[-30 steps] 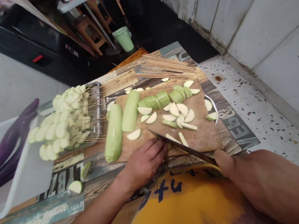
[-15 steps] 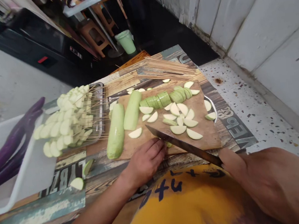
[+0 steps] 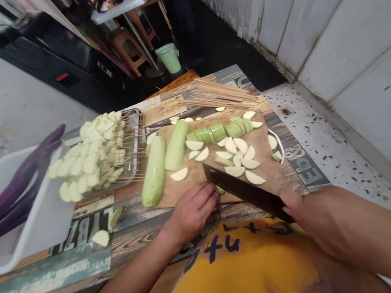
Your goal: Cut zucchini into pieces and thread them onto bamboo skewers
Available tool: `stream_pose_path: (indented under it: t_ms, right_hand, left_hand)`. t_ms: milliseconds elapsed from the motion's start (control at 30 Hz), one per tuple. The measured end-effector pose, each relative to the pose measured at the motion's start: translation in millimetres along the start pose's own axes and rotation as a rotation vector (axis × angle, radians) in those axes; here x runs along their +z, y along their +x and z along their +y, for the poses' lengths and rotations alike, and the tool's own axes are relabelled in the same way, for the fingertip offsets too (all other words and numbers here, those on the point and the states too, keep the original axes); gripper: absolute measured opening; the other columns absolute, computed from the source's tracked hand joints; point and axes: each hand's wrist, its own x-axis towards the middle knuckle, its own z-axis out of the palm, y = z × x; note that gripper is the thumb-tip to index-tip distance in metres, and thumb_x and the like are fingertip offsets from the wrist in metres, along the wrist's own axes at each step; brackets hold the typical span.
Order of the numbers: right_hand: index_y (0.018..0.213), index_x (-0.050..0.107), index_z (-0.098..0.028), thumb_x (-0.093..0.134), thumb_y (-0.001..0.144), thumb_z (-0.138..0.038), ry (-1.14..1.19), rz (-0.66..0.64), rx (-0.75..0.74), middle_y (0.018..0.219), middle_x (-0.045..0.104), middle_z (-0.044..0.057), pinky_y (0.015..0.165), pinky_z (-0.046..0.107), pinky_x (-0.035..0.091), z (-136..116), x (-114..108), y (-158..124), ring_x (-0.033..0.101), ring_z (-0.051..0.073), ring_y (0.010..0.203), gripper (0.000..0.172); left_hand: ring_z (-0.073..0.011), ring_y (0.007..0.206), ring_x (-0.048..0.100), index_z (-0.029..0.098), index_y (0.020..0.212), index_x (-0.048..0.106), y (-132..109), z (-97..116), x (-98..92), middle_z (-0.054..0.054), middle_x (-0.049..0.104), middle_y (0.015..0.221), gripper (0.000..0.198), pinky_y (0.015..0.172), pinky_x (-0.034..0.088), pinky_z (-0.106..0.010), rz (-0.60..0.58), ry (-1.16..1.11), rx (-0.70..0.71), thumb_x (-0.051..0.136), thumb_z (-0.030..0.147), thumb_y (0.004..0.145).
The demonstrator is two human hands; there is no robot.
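My right hand [image 3: 313, 218] grips a wide-bladed kitchen knife [image 3: 244, 190], its blade slanting across the front of the wooden cutting board [image 3: 199, 183]. Beside the blade tip, my left hand [image 3: 195, 207] is closed over a piece of zucchini [image 3: 220, 190], mostly hidden under the fingers. Half-round zucchini slices [image 3: 254, 177] lie scattered on the board past the knife. Behind them sits a row of cut zucchini [image 3: 208, 133]. On the board's left are two peeled lengths of zucchini, one long [image 3: 154, 170] and one beside it [image 3: 176, 146].
A metal tray [image 3: 138, 139] holds skewered slices [image 3: 83, 154] at the left. Farther left, purple eggplants [image 3: 19, 185] lie in a white bin [image 3: 16, 261]. Bare wooden skewers [image 3: 221, 94] are at the table's far edge. Loose pieces [image 3: 101, 238] rest near the front left.
The knife has turned so more of its broad blade face shows, its tip shifted slightly right. My left hand stays in place on the zucchini piece. The whole view has shifted slightly.
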Motion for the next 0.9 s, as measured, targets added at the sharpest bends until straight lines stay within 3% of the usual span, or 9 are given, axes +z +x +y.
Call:
stream_pose_path:
  t_ms: [100, 167, 267, 400, 567, 700, 800, 900]
  right_hand:
    - [0.094, 0.053, -0.019, 0.037, 0.085, -0.026, -0.095, -0.025, -0.107, 0.035, 0.030, -0.007, 0.040, 0.031, 0.008, 11.8, -9.6, 14.0, 0.020, 0.013, 0.029, 0.020]
    - [0.092, 0.050, -0.018, 0.033, 0.090, -0.029, -0.140, 0.032, -0.124, 0.036, 0.030, -0.008, 0.040, 0.030, 0.008, 17.4, -18.5, 26.5, 0.021, 0.012, 0.029, 0.020]
    - [0.092, 0.049, -0.017, 0.034, 0.092, -0.030, -0.133, 0.129, -0.143, 0.041, 0.039, -0.007, 0.041, 0.028, 0.013, 21.1, -25.2, 40.3, 0.032, 0.012, 0.033, 0.019]
    - [0.093, 0.053, -0.017, 0.040, 0.089, -0.029, -0.237, 0.227, -0.157, 0.048, 0.049, -0.004, 0.044, 0.029, 0.016, 24.8, -15.9, 43.7, 0.040, 0.014, 0.039, 0.018]
    - [0.091, 0.058, -0.014, 0.051, 0.081, -0.022, -0.407, 0.332, -0.184, 0.058, 0.057, 0.000, 0.052, 0.031, 0.024, 36.5, 1.1, 37.4, 0.049, 0.016, 0.050, 0.015]
    - [0.095, 0.060, -0.010, 0.050, 0.080, -0.015, -0.414, 0.418, -0.221, 0.060, 0.057, 0.002, 0.056, 0.031, 0.028, 46.1, 5.1, 31.0, 0.049, 0.016, 0.053, 0.019]
    - [0.092, 0.061, -0.007, 0.047, 0.081, -0.012, -0.343, 0.451, -0.270, 0.060, 0.056, 0.004, 0.056, 0.032, 0.029, 52.5, 7.8, 28.6, 0.049, 0.017, 0.054, 0.018]
    - [0.092, 0.060, -0.005, 0.043, 0.082, -0.008, -0.321, 0.475, -0.299, 0.059, 0.055, 0.006, 0.054, 0.031, 0.031, 53.4, 12.9, 23.7, 0.048, 0.016, 0.052, 0.019]
  left_hand:
    - [-0.0192, 0.094, 0.058, 0.012, 0.103, 0.057, -1.1, 5.0, 9.8, -0.011, 0.064, 0.098, 0.018, 0.084, 0.052, -0.035, 0.065, -0.015, -0.091, 0.056, 0.014, 0.085]
    - [-0.0192, 0.094, 0.058, 0.013, 0.104, 0.056, 0.7, 5.9, 17.2, -0.011, 0.064, 0.099, 0.020, 0.086, 0.052, -0.036, 0.085, 0.009, -0.136, 0.057, 0.017, 0.085]
    - [-0.0198, 0.098, 0.058, 0.014, 0.107, 0.056, 6.4, -0.8, 27.7, -0.012, 0.062, 0.105, 0.020, 0.087, 0.051, -0.039, 0.070, 0.046, -0.171, 0.049, 0.017, 0.088]
    - [-0.0215, 0.099, 0.057, 0.015, 0.102, 0.059, 17.8, -18.2, 31.6, -0.012, 0.061, 0.105, 0.019, 0.083, 0.051, -0.038, 0.055, 0.145, -0.233, 0.044, 0.019, 0.091]
    - [-0.0225, 0.086, 0.059, 0.015, 0.093, 0.062, 20.1, -13.7, 1.0, -0.010, 0.064, 0.091, 0.018, 0.074, 0.050, -0.035, 0.016, 0.315, -0.392, 0.045, 0.019, 0.090]
    - [-0.0181, 0.071, 0.060, 0.016, 0.092, 0.062, 13.9, 4.8, -36.8, -0.005, 0.065, 0.078, 0.012, 0.067, 0.049, -0.030, 0.135, 0.374, -0.443, 0.052, 0.022, 0.087]
    - [-0.0179, 0.085, 0.061, 0.017, 0.103, 0.061, 24.2, 6.8, -54.3, -0.007, 0.066, 0.093, 0.019, 0.082, 0.049, -0.031, 0.274, 0.349, -0.381, 0.056, 0.020, 0.085]
    - [-0.0217, 0.107, 0.057, 0.020, 0.120, 0.055, 40.8, -0.5, -59.8, -0.010, 0.060, 0.117, 0.034, 0.094, 0.046, -0.035, 0.217, 0.229, -0.234, 0.054, 0.026, 0.086]
